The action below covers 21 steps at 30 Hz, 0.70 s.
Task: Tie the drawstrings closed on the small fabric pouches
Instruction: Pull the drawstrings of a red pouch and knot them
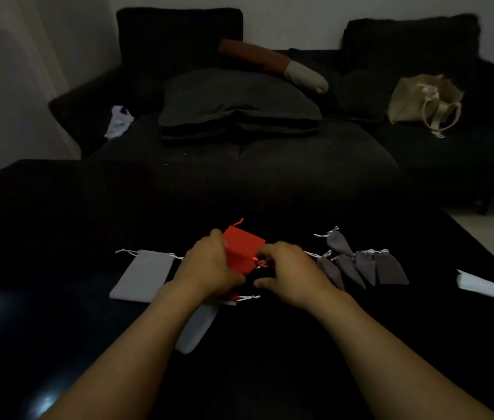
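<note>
While your left hand (209, 265) wraps around the body of the red pouch (241, 248) and holds it up off the desk (58, 237), your right hand (288, 274) pinches at the red drawstring (260, 263) at the pouch's mouth, which faces toward you. That split makes sense: one hand steadies the fabric so the other can pull and knot the cord. The light is dim, so whether a knot is already formed there is hard to tell; it looks like the cords are only gathered. A second cord end (238, 222) sticks up at the far side of the pouch.

Just left of your left hand lies a light grey pouch (144, 275), flat, mouth away from you, strings loose. Another pale pouch (198, 328) lies under your left forearm. To the right of your right hand, the dark grey pouches (363, 266) sit clustered with their necks cinched, likely the finished pile. Beyond the desk stands a dark sofa (270, 140) with a canvas bag (421, 100).
</note>
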Each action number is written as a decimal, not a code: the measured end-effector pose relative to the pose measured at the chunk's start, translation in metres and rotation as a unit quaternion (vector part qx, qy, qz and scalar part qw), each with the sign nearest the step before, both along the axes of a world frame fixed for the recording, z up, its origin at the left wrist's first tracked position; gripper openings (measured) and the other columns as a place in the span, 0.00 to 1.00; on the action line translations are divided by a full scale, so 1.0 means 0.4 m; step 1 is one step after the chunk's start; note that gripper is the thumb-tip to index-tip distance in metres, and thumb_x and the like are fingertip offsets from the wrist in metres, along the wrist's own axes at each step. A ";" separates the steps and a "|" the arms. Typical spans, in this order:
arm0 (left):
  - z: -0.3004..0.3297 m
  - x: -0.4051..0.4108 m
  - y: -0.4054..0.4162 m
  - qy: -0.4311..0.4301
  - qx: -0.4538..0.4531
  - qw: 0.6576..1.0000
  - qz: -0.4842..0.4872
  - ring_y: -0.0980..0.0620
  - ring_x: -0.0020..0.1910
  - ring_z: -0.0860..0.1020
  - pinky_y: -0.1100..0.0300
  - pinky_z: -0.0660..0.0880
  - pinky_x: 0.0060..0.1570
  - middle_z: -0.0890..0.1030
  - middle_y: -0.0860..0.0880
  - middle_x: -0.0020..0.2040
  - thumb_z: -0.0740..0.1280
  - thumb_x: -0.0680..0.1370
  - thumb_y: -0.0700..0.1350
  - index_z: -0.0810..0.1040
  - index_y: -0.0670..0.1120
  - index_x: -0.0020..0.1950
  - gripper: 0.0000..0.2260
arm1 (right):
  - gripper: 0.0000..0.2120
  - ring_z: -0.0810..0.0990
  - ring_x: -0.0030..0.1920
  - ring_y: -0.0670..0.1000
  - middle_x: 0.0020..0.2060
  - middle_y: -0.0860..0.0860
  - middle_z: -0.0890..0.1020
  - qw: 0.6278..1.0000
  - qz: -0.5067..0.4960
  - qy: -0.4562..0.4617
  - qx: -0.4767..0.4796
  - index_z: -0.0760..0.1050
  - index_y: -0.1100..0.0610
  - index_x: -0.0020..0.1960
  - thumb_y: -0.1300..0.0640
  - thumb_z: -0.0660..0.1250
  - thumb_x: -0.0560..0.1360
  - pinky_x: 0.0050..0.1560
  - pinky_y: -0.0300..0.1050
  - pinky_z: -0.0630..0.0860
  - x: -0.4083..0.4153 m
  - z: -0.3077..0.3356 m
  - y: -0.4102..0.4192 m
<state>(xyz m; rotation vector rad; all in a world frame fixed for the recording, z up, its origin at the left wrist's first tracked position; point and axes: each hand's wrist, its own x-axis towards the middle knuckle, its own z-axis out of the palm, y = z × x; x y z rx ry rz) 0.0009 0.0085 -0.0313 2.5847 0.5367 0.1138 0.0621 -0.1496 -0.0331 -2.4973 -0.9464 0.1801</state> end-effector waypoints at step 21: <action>0.125 -0.010 0.019 -0.155 -0.473 0.867 -0.006 0.50 0.44 0.86 0.64 0.79 0.37 0.87 0.46 0.46 0.75 0.72 0.41 0.83 0.46 0.53 0.10 | 0.12 0.79 0.36 0.42 0.37 0.48 0.83 0.887 -0.073 0.255 0.379 0.80 0.55 0.40 0.53 0.64 0.80 0.35 0.36 0.73 0.039 0.097 -0.040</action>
